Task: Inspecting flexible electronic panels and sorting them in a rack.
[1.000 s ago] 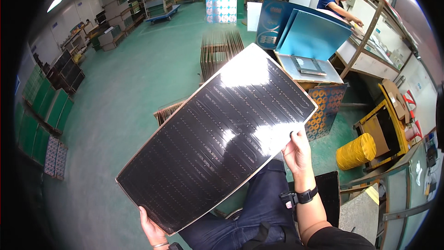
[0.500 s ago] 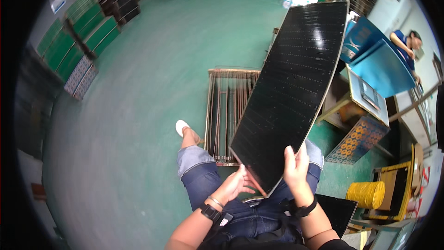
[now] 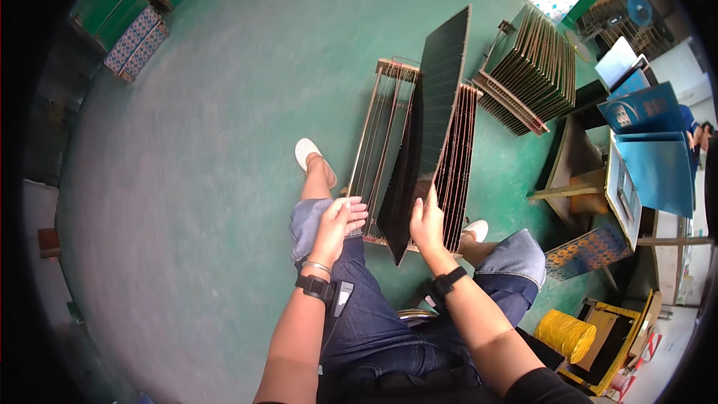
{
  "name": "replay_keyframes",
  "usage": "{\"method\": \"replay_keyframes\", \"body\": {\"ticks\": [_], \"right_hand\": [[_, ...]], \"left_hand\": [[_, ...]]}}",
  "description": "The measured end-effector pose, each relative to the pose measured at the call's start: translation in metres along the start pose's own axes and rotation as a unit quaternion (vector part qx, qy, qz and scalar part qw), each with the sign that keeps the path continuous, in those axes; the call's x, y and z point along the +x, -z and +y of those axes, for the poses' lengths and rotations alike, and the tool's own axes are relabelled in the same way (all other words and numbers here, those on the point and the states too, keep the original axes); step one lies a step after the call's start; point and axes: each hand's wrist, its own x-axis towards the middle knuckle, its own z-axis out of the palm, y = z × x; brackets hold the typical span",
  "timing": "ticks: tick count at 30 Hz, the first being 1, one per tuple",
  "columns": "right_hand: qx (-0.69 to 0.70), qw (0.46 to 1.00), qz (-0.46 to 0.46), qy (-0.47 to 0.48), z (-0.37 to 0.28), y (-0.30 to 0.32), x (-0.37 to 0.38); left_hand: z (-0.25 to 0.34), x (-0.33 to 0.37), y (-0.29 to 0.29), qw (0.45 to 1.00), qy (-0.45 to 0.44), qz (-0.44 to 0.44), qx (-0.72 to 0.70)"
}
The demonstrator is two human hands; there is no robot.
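Ideally, my right hand (image 3: 428, 228) pinching the near end of the dark panel (image 3: 431, 127), my left hand (image 3: 334, 230) loosely spread, I'd align the panel between the wire rack (image 3: 396, 70) side edges, parallel with them.

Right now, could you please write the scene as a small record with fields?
Left hand: open, left of the dark panel
Right hand: grips the dark panel's right edge
Dark panel: slanted at the wire rack; seating unclear
Wire rack: on green floor, between white shoes
Second rack: farther right, holding thin panels
Yellow roll: lower right
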Motion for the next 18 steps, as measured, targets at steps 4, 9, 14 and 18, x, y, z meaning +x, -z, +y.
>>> {"method": "replay_keyframes", "body": {"ticks": [4,9,14,18], "right_hand": [[-0.036,0.993,-0.074,-0.089,0.007,-0.019,0.000],[-0.032,0.998,-0.002,0.044,0.017,-0.017,0.011],[-0.034,0.997,-0.062,-0.012,0.012,-0.014,0.023],[-0.111,0.986,-0.106,-0.070,-0.010,-0.020,0.025]], "left_hand": [[0.012,0.003,-0.002,1.000,0.012,-0.003,-0.028],[0.006,0.019,-0.002,0.999,0.034,-0.012,-0.024],[-0.007,0.034,-0.005,0.995,0.084,-0.018,0.052],[-0.012,0.036,-0.006,0.993,0.088,-0.016,0.079]]}}
